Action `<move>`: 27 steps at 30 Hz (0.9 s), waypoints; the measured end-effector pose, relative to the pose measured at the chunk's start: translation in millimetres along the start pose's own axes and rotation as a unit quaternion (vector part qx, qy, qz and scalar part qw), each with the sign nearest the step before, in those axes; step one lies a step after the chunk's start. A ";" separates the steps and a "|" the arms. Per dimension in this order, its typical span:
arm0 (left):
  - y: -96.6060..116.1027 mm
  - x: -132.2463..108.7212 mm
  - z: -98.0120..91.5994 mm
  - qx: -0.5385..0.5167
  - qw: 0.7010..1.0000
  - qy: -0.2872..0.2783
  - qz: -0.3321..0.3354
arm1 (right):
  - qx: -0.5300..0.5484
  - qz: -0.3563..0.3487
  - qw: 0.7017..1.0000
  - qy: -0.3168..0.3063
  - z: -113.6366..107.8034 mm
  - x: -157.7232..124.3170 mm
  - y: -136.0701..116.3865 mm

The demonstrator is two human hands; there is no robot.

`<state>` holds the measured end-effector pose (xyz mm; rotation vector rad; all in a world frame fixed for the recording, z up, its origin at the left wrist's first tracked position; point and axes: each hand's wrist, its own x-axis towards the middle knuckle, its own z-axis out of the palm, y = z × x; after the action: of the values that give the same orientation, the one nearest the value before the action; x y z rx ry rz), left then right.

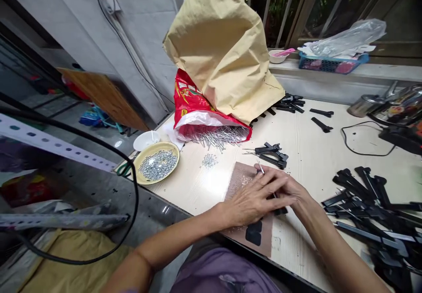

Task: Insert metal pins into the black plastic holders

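Note:
My left hand (245, 203) lies over the fingers of my right hand (290, 189), above a brown mat (272, 231) on the table. The left fingers reach to the right and bend over the work, covering what they grip. My right hand is closed, with dark plastic showing between the hands. A thin metal pin (261, 168) sticks up at the fingertips. Flat black pieces (253, 233) lie on the mat below the left hand. Beyond the mat is a small group of black plastic parts (270, 154), some with thin metal pins.
A red bag (187, 97) spills metal pins (217, 135) under a large paper sack (220, 42). Left of it, a yellow bowl (173, 161) holds small metal rings beside a white bowl (145, 140). Black parts (365, 209) are heaped at right, near a kettle (402, 106) and cable.

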<state>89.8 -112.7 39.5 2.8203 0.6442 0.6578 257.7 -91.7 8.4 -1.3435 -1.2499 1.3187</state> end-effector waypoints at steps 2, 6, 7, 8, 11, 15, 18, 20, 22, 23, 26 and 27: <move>-15.5 -32.8 -4.5 0.019 0.996 0.046 -0.076 | 0.083 0.053 0.995 -0.033 -1.0 4.1 -8.2; -63.6 -103.3 -9.1 0.098 0.896 0.183 -0.393 | 0.078 0.052 0.995 0.029 -1.3 -4.2 -11.8; -74.2 -116.6 -9.2 0.099 0.880 0.178 -0.430 | 0.049 0.033 0.997 0.046 0.6 -8.1 -11.5; -83.0 -126.8 -9.0 0.095 0.871 0.169 -0.452 | 0.021 0.017 0.998 0.054 3.2 -11.9 -11.4; -97.6 -139.8 -7.5 0.077 0.865 0.149 -0.473 | -0.043 -0.015 0.997 0.055 13.0 -20.9 -12.3; -101.4 -138.4 -8.2 0.047 0.868 0.159 -0.467 | -0.095 -0.041 0.993 0.056 22.4 -26.8 -14.3; -99.5 -136.5 -11.0 0.004 0.853 0.208 -0.478 | -0.138 -0.080 0.985 0.065 27.9 -30.0 -19.1; -94.2 -131.7 -13.0 -0.089 0.816 0.265 -0.507 | -0.183 -0.141 0.970 0.070 34.5 -32.3 -24.7; -84.0 -121.1 -14.8 -0.275 0.730 0.311 -0.542 | -0.231 -0.219 0.946 0.063 44.3 -34.2 -30.8; -77.3 -113.8 -15.4 -0.390 0.666 0.320 -0.549 | -0.252 -0.253 0.933 0.055 50.1 -34.9 -33.4; -54.7 -88.2 -16.8 -0.662 0.479 0.291 -0.498 | -0.299 -0.310 0.902 0.029 66.3 -35.9 -38.0; -47.8 -80.1 -17.1 -0.705 0.443 0.286 -0.474 | -0.316 -0.317 0.894 0.023 70.1 -36.2 -38.7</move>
<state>-0.6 -104.9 11.6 0.4213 0.9045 1.0491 186.7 -127.0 46.2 -1.1929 -1.9687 0.4227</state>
